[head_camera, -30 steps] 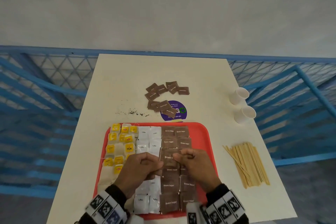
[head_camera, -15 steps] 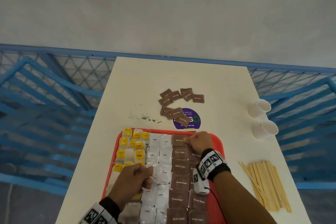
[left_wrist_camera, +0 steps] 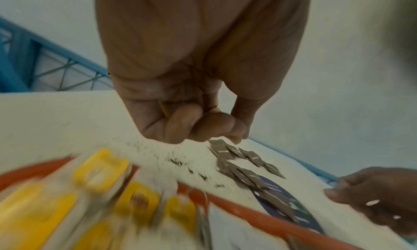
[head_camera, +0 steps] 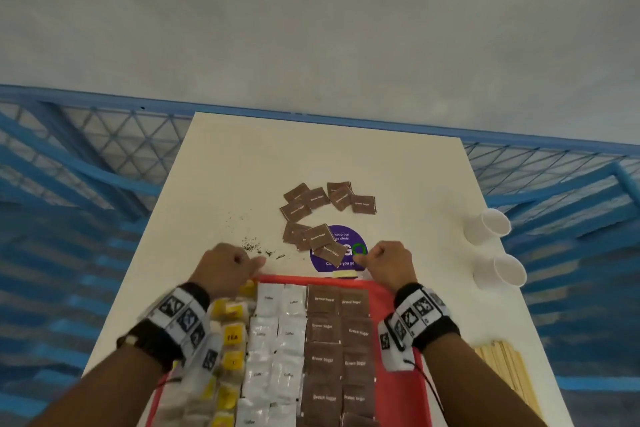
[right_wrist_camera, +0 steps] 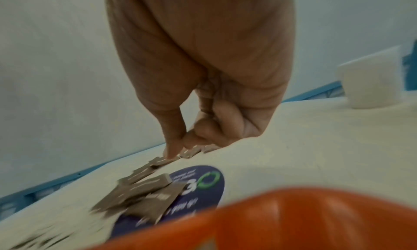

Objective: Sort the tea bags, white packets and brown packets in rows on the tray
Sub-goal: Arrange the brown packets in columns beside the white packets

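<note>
While the white table point(head_camera: 398, 184) carried everything, the red tray point(head_camera: 381, 291) at its near edge was already filled in sorted columns: yellow-tagged tea bags point(head_camera: 232, 336) on the left, white packets point(head_camera: 277, 333) in the middle and brown sugar packets point(head_camera: 337, 333) on the right. A loose heap of brown sugar packets point(head_camera: 313, 215) was seen beyond the tray's far rim, partly lying over a purple round sticker point(head_camera: 346, 246), with spilled tea grains point(head_camera: 256, 248) just left of it. Two white paper cups point(head_camera: 491, 225) and a bundle of wooden stirrers point(head_camera: 502, 364) were set well apart on the right.

Both hands were held just past the tray's far rim, either side of the heap. The left hand point(head_camera: 225, 265) was curled into a loose fist with nothing seen inside it; the right hand point(head_camera: 388, 263) was likewise curled, thumb tip brought near the forefinger, and no packet was seen between them.

The step in hand was judged to be fetching more brown packets from the heap. It would best be done by the nearest overlapping packets being taken singly by a corner, so that none below were dragged. Each packet should be laid flat, print up, in line with the brown column. The grains were best avoided by the left hand, lest they be swept onto the tray.
</note>
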`<act>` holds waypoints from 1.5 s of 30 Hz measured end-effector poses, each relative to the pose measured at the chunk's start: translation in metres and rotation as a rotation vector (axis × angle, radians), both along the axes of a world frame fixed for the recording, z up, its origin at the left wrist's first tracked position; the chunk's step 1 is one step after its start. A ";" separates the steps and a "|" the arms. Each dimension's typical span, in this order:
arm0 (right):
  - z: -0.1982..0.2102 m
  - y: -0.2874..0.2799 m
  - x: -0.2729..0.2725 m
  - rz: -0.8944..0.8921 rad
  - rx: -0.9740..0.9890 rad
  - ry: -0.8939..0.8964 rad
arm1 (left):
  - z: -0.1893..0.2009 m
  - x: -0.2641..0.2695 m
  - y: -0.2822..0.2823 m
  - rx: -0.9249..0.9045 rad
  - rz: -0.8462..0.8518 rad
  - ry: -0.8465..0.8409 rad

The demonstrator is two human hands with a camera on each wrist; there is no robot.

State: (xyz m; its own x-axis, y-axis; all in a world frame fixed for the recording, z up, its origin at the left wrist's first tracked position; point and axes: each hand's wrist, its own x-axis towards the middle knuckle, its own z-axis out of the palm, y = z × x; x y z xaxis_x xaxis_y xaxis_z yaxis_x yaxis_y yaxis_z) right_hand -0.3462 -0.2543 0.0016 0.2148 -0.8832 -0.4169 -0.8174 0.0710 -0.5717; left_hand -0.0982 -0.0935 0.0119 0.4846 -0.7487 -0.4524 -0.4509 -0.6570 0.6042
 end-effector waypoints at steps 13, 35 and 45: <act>-0.049 -0.140 0.047 0.328 -0.131 0.221 | -0.025 0.032 -0.169 0.021 -0.047 -0.188; -0.042 -0.148 0.102 0.499 -0.027 0.082 | -0.065 -0.007 -0.201 0.094 -0.121 -0.216; -0.023 -0.084 0.037 0.085 -0.012 -0.231 | 0.014 0.014 -0.134 -0.288 0.326 0.904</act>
